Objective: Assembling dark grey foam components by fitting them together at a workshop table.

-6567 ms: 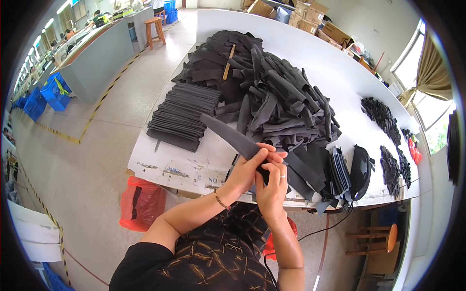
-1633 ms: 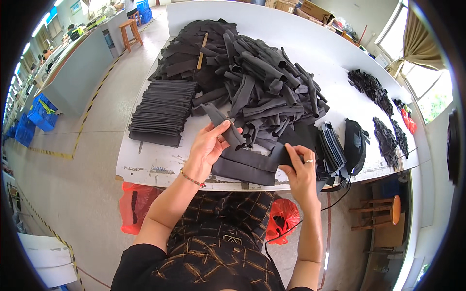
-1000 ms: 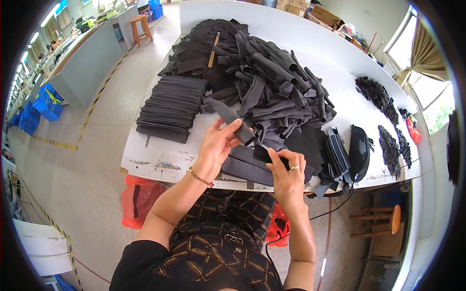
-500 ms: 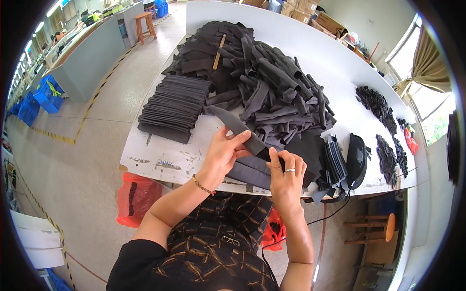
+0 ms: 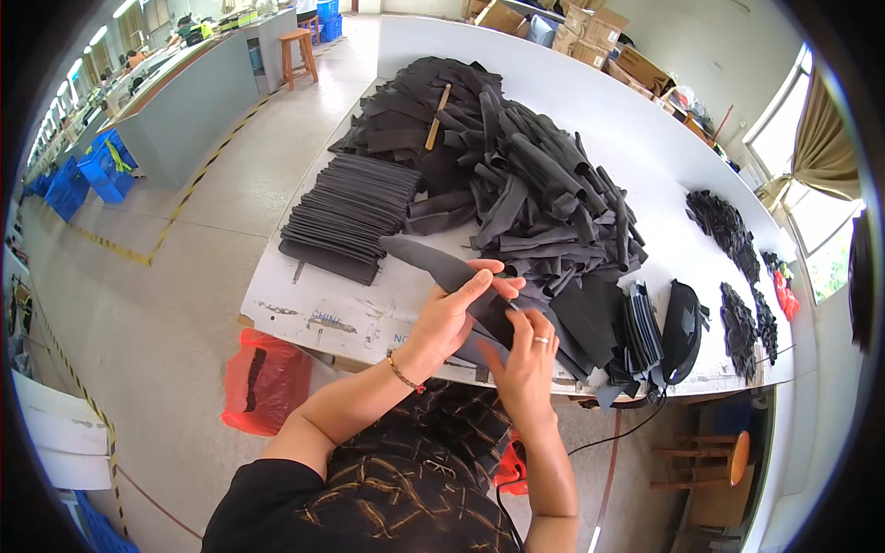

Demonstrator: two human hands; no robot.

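Observation:
A long dark grey fabric piece (image 5: pixel 429 261) with a tapered, rounded end is held above the table's front edge. My left hand (image 5: pixel 452 318) grips its middle, thumb on top and fingertips showing past the far edge. Close beside it, my right hand (image 5: pixel 530 364) has curled fingers at the fabric's right part; its thumb is blurred and stands off from the fingers. A small light sliver shows at the right fingertips, too small to name. Left of the hands lies a neat row of folded dark fabric pieces (image 5: pixel 350 217). A loose heap of similar pieces (image 5: pixel 544 203) lies beyond.
A wooden stick (image 5: pixel 438 117) rests on the heap on the white table (image 5: pixel 369 318). At right stand upright dark panels (image 5: pixel 643 323), a black pouch (image 5: pixel 682 332) and small dark heaps (image 5: pixel 719 221). A red bag (image 5: pixel 267 378) hangs below the left edge; a cable (image 5: pixel 618 430) runs at right.
The fabric piece has shifted slightly down in my hands. My left fingers now stretch over its far edge. My right hand has moved a little down and left, its thumb lifting away from the fingers.

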